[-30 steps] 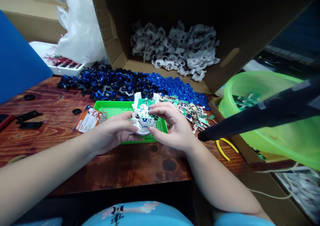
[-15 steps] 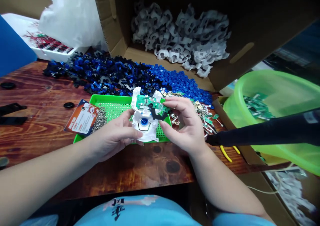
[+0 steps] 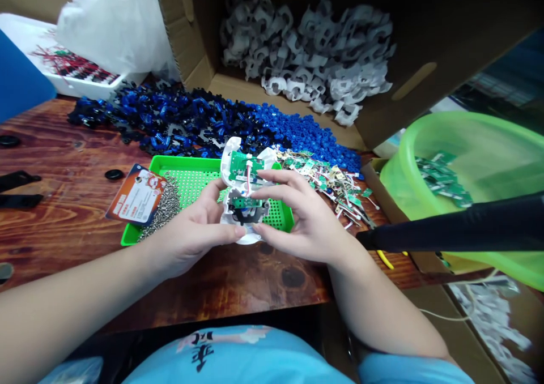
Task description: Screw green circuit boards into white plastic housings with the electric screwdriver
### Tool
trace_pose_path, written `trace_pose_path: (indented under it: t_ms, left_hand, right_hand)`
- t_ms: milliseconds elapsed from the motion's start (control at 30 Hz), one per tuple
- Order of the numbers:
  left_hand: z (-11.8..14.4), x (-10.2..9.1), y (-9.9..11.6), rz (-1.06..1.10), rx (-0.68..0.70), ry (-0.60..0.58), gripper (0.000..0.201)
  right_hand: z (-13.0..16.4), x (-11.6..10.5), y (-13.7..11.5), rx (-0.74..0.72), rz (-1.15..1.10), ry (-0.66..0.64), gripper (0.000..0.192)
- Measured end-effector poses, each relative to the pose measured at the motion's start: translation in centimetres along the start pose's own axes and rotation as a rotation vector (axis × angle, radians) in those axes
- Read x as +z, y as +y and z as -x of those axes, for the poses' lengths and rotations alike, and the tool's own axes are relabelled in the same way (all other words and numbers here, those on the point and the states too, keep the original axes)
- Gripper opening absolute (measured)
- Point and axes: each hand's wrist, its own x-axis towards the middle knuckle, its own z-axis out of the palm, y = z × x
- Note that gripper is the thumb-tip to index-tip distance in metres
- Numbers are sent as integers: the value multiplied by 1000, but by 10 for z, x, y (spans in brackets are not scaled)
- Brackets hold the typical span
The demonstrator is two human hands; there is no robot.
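A white plastic shell [image 3: 228, 156], which looks like a game controller housing, is held over the green tray in my left hand [image 3: 198, 225]. The left thumb lies along its near edge and the fingers go behind it. Inside the shell sits a green circuit board [image 3: 238, 164] with a short wire lead across it. A black bracket [image 3: 244, 213] lies in the shell's near half. My right hand [image 3: 301, 214] grips the board and shell from the right, two fingers over the board and the thumb at the near edge. Its fingertips partly cover the board.
Many screws [image 3: 164, 208] and a printed card [image 3: 138, 194] lie at the left of the green tray [image 3: 195, 166]. Behind are piles of black-and-blue parts [image 3: 178, 118] and blue pieces [image 3: 297, 135]. A cardboard box [image 3: 238, 92] holds white shells. A black bar [image 3: 450, 225] crosses before a green tub [image 3: 403, 152].
My right hand has moved left and brought the circuit board and black bracket down into the white shell, covering the blue round part. The view has shifted slightly.
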Motion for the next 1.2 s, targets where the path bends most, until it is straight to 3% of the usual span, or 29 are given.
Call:
trace_pose_path:
  t_ms: [167, 333, 567, 700, 800, 867, 933, 1067, 1200]
  left_hand:
    - [2, 5, -5, -102, 89, 86, 58]
    - [3, 7, -7, -206, 110, 104, 63]
    - [4, 7, -9, -177, 120, 130, 69]
    - [4, 10, -9, -156, 138, 161, 71]
    - [5, 12, -7, -155, 139, 188, 68]
    - [6, 12, -7, -181, 147, 208, 68]
    - [6, 11, -9, -231, 158, 236, 67]
    - [6, 6, -15, -284, 274, 196, 52]
    - [5, 4, -18, -311, 338, 167, 52]
  right_hand:
    - [2, -1, -7, -73, 163, -34, 27]
    - [5, -3, -11, -130, 300, -57, 21]
    - [5, -2, -14, -160, 309, -42, 21]
    - [5, 7, -14, -26, 120, 131, 20]
    - [5, 17, -14, 303, -210, 280, 27]
    - [4, 24, -13, 512, -470, 272, 39]
    - [1, 29, -13, 627, -661, 250, 51]
    - [-3, 33, -17, 634, -902, 149, 40]
    - [-4, 36, -19, 553, -886, 160, 31]
